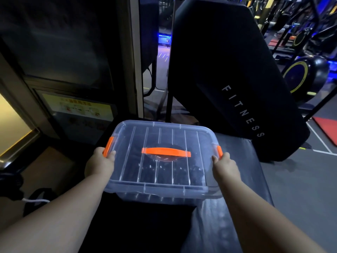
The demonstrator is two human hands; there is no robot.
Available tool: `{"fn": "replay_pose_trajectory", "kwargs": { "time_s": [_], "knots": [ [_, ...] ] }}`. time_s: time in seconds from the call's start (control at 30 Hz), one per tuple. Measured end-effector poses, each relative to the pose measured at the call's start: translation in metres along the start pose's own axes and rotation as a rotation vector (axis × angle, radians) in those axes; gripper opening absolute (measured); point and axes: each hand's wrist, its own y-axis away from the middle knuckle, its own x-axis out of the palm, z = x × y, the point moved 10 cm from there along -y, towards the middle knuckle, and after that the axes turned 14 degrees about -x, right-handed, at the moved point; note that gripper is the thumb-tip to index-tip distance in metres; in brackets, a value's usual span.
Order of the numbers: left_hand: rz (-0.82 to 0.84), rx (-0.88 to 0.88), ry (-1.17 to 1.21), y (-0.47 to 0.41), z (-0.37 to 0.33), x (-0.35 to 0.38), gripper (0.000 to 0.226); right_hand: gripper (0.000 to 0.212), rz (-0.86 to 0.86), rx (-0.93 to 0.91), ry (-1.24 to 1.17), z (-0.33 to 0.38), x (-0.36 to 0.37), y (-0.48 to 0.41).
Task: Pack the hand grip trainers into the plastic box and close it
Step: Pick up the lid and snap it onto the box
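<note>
"FITNESS" in white letters on black upright pad (pixel 237 73); yellow notice (pixel 77 108) on door (text illegible).

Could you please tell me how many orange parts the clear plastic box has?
3: the left latch, held by the left hand; the right latch, held by the right hand; the handle at the centre. None seems hidden.

You have a clear, ribbed box (pixel 156 188); orange handle (pixel 166 152), orange clips (pixel 108 146) at 9 and 3 o'clock; black trainers (pixel 182 172) inside.
</note>
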Motion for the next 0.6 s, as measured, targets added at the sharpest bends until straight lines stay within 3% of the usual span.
{"fn": "replay_pose_trajectory", "kwargs": {
  "time_s": [0.37,0.6],
  "knots": [
    [0.089,0.091,-0.006,0.062,-0.070,0.078,0.025,0.029,-0.045,0.126,0.034,-0.105,-0.050,-0.014],
    [0.049,0.120,-0.089,0.071,-0.082,0.084,0.027,0.034,-0.040,0.120,0.088,-0.112,-0.056,-0.016]
  ]
}}
